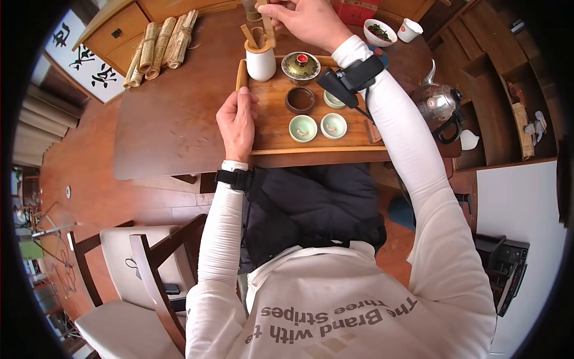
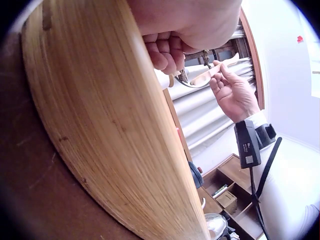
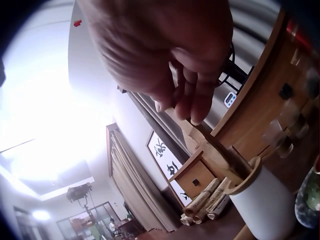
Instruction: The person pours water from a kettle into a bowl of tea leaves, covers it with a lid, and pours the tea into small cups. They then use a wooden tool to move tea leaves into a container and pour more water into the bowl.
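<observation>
My left hand grips the left side wall of the wooden tea tray, thumb along its top edge. My right hand is raised over the tray's far left corner and pinches a flat wooden tea utensil. Below it stands a white tool holder with a wooden rim; the utensil's lower end overlaps this rim in the head view. Another wooden stick leans out of the holder. To its right is a patterned lidded bowl. In the left wrist view the tray wall fills much of the picture.
Pale green cups and a dark round cup sit on the tray. A glass kettle stands to the right. Beyond are a bowl of leaves and a white cup. Bamboo scrolls lie at the far left.
</observation>
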### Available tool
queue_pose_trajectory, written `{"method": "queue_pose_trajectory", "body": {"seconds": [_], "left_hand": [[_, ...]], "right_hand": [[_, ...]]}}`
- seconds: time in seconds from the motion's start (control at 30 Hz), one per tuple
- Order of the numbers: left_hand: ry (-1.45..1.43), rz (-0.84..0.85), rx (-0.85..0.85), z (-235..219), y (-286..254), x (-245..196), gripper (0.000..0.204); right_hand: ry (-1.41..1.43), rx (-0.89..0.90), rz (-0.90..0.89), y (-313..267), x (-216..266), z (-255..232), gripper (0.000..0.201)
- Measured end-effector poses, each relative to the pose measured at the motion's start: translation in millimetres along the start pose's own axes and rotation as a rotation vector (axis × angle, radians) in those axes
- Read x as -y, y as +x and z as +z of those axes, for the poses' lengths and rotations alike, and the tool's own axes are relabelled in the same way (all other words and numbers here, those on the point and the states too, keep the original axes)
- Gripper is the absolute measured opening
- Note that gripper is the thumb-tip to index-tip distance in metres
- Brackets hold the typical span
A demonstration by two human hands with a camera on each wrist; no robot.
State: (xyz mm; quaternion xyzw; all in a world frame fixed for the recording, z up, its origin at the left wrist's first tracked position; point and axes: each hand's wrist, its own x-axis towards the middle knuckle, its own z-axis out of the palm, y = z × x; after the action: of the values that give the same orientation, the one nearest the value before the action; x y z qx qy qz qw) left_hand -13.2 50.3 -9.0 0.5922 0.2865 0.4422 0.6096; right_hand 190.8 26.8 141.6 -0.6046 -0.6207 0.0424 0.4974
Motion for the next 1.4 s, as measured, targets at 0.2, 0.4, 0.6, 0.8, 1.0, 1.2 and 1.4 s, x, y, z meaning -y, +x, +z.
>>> {"method": "queue_pose_trajectory", "body": {"seconds": [0.2, 0.4, 0.6, 0.8, 1.0, 1.2, 1.4], "left_hand": [[0.004, -0.006, -0.002, 1, 0, -1, 0.039], [0.012, -0.006, 0.001, 1, 1, 1, 0.038], [0.022, 0.005, -0.008, 0, 0, 0, 0.037], [0.033, 0.031, 0.002, 1, -1, 1, 0.038], [0.037, 0.033, 0.020, 1, 0, 4, 0.037], [0.136, 0.040, 0.103, 0, 7, 6, 0.029], [0.724, 0.085, 0.346, 25, 10, -6, 0.065]], "right_hand": [[-0.126, -0.096, -0.003, 4, -27, 23, 0.018], [-0.148, -0.022, 0.066, -2, -57, 42, 0.025], [-0.101, 0.014, 0.211, -30, -47, 11, 0.026], [-0.117, -0.168, 0.186, -85, -63, -60, 0.023], [-0.138, -0.461, 0.303, -179, -72, -127, 0.022], [-0.178, -0.500, 0.405, -230, -72, -143, 0.018], [-0.334, -0.314, 0.211, -194, -80, -147, 0.019]]}}
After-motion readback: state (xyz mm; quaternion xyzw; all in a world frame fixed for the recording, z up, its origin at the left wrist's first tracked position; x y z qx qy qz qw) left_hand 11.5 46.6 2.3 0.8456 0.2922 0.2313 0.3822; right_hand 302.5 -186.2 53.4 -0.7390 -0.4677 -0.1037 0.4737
